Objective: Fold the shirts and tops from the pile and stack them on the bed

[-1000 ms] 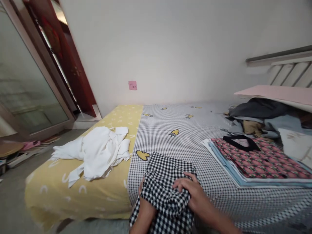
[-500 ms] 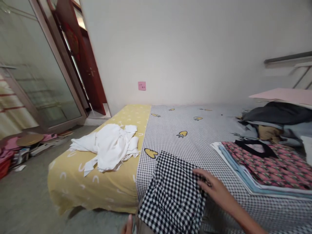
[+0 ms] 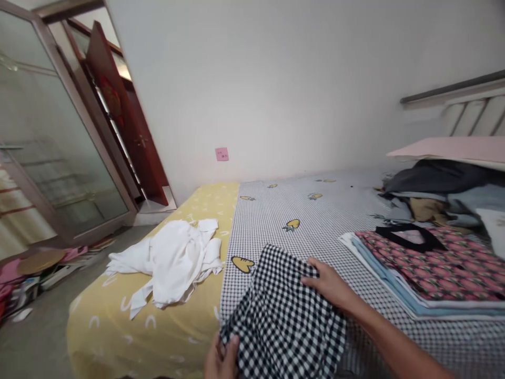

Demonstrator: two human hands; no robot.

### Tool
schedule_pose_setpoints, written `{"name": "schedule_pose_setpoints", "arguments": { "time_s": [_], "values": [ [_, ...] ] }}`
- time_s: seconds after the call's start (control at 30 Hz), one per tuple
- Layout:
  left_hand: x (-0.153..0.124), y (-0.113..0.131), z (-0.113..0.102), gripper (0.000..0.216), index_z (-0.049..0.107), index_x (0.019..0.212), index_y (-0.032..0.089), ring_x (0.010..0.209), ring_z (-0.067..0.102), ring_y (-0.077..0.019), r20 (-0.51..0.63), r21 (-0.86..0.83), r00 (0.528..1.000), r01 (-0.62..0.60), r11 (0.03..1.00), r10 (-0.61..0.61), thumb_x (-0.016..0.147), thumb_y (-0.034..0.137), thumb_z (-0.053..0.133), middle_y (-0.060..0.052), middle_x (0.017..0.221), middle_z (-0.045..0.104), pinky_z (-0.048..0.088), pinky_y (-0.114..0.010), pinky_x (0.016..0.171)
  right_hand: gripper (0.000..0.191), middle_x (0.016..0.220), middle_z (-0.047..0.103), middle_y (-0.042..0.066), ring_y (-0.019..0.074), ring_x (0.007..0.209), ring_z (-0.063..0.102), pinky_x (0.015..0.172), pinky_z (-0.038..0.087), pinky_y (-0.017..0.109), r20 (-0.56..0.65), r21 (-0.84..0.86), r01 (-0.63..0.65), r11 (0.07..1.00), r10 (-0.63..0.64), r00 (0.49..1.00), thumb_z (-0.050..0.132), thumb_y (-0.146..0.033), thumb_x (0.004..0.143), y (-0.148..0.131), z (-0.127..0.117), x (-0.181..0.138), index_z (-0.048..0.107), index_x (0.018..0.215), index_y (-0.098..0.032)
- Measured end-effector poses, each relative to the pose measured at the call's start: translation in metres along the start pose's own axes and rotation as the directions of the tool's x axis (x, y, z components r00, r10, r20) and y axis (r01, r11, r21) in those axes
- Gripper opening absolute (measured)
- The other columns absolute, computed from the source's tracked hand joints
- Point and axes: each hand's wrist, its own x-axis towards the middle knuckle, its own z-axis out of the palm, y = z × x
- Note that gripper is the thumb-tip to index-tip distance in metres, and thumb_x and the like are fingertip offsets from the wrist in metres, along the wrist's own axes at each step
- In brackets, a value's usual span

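Holding a black-and-white checked cloth [image 3: 292,316] with both hands, I have it in the near middle of the scene, its far end over the yellow-motif gridded sheet [image 3: 268,216]. My left hand [image 3: 221,360] grips the near left part, thumb pressed on top; the bottom of the view cuts that hand off, so I can't be sure how much fabric is gathered there. My right hand [image 3: 330,287] pinches the far right edge, thumb and fingers closed on it. Between them the cloth is rumpled, and its near end runs out of view.

To the left, a crumpled white garment [image 3: 173,263] lies on the yellow sheet [image 3: 169,337], apart from my hands. To the right, a pink-patterned top [image 3: 453,271] with a black neckline lies folded on pale blue fabric [image 3: 394,287]. Beyond it, on the far right, dark clothes [image 3: 437,176] sit beneath a flat pink panel [image 3: 453,147]. A small pink note [image 3: 221,154] is on the far wall [image 3: 295,79], well left of that panel.
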Motion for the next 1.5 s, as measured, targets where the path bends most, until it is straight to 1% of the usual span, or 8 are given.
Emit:
{"name": "schedule_pose_setpoints", "arguments": {
  "time_s": [0.3, 0.53, 0.73, 0.9, 1.07, 1.23, 1.4, 1.5],
  "values": [
    [0.155, 0.184, 0.038, 0.051, 0.046, 0.131, 0.011, 0.116, 0.063, -0.0312, -0.082, 0.462, 0.954, -0.221, 0.859, 0.290, 0.085, 0.028, 0.059, -0.023, 0.129, 0.061, 0.050, -0.050, 0.099, 0.050, 0.108, 0.069, 0.011, 0.0313, 0.100, 0.066, 0.087, 0.050, 0.043, -0.477, -0.053, -0.189, 0.981, 0.142, 0.867, 0.058, -0.050, 0.076, 0.024, -0.053, 0.018, 0.052, 0.118, -0.024],
    [0.136, 0.116, 0.040, 0.035, 0.059, 0.119, 0.016, 0.132, 0.049, -0.0290, 0.199, 0.644, 0.866, -0.468, 0.605, 0.458, 0.090, 0.016, 0.041, -0.016, 0.137, 0.057, 0.038, -0.048, 0.112, 0.055, 0.140, 0.054, 0.017, 0.0349, 0.127, 0.053, 0.090, 0.050, 0.053, -0.443, -0.366, -0.357, 0.860, 0.177, 0.879, 0.044, -0.029, 0.079, 0.118, -0.058, -0.010, 0.053, 0.132, -0.021],
    [0.153, 0.072, 0.062, 0.039, 0.058, 0.128, 0.016, 0.128, 0.055, -0.0262, 0.269, 0.749, 0.901, -0.418, 0.514, 0.341, 0.096, 0.024, 0.038, -0.014, 0.138, 0.060, 0.043, -0.046, 0.106, 0.041, 0.139, 0.060, 0.004, 0.0297, 0.128, 0.053, 0.110, 0.031, 0.058, -0.296, -0.456, -0.061, 0.888, -0.086, 0.951, 0.045, -0.035, 0.088, 0.061, -0.035, 0.014, 0.062, 0.125, -0.034],
    [0.153, 0.053, 0.095, 0.044, 0.060, 0.127, 0.020, 0.124, 0.060, -0.0251, 0.181, 0.798, 0.962, -0.266, 0.541, 0.207, 0.101, 0.033, 0.028, -0.013, 0.132, 0.066, 0.046, -0.049, 0.103, 0.053, 0.163, 0.032, 0.003, 0.0323, 0.148, 0.030, 0.115, 0.020, 0.067, -0.014, -0.449, -0.120, 0.885, 0.128, 0.992, 0.036, -0.049, 0.097, 0.011, 0.026, 0.064, 0.041, 0.149, -0.040],
    [0.132, 0.020, 0.097, 0.044, 0.055, 0.138, 0.021, 0.146, 0.036, -0.0276, 0.259, 0.828, 0.921, -0.366, 0.424, 0.290, 0.098, 0.027, 0.039, -0.013, 0.154, 0.047, 0.026, -0.052, 0.120, 0.061, 0.168, 0.011, -0.002, 0.0415, 0.152, 0.002, 0.114, -0.001, 0.074, 0.174, -0.551, -0.059, 0.832, 0.184, 0.968, 0.032, -0.068, 0.094, 0.027, 0.092, 0.075, 0.030, 0.153, -0.048],
    [0.126, 0.059, 0.115, 0.044, 0.066, 0.125, 0.021, 0.142, 0.043, -0.0310, 0.119, 0.833, 0.928, -0.288, 0.473, 0.354, 0.097, 0.021, 0.032, -0.016, 0.149, 0.052, 0.033, -0.060, 0.114, 0.062, 0.168, 0.013, 0.000, 0.0399, 0.152, 0.001, 0.115, -0.002, 0.073, 0.104, -0.587, -0.025, 0.809, 0.106, 0.989, 0.028, -0.070, 0.095, 0.037, 0.102, 0.065, 0.028, 0.153, -0.048],
    [0.118, 0.109, 0.174, 0.053, 0.041, 0.149, 0.026, 0.155, 0.013, -0.0193, 0.360, 0.486, 0.716, -0.691, 0.535, 0.598, 0.099, 0.021, 0.024, -0.004, 0.165, 0.028, 0.015, -0.051, 0.125, 0.061, 0.168, 0.010, 0.003, 0.0398, 0.152, 0.004, 0.117, -0.001, 0.070, 0.085, -0.606, 0.018, 0.795, 0.043, 0.995, 0.033, -0.056, 0.099, 0.038, 0.105, 0.064, 0.023, 0.157, -0.040],
    [0.118, 0.083, 0.200, 0.055, 0.027, 0.156, 0.021, 0.153, 0.020, -0.0210, 0.471, 0.473, 0.818, -0.550, 0.688, 0.330, 0.101, 0.030, 0.020, -0.007, 0.163, 0.031, 0.018, -0.052, 0.124, 0.059, 0.168, 0.008, 0.001, 0.0359, 0.153, -0.001, 0.118, -0.006, 0.066, 0.091, -0.532, -0.022, 0.847, 0.083, 0.992, 0.032, -0.046, 0.100, 0.043, 0.106, 0.072, 0.021, 0.157, -0.039]
  ]
}}
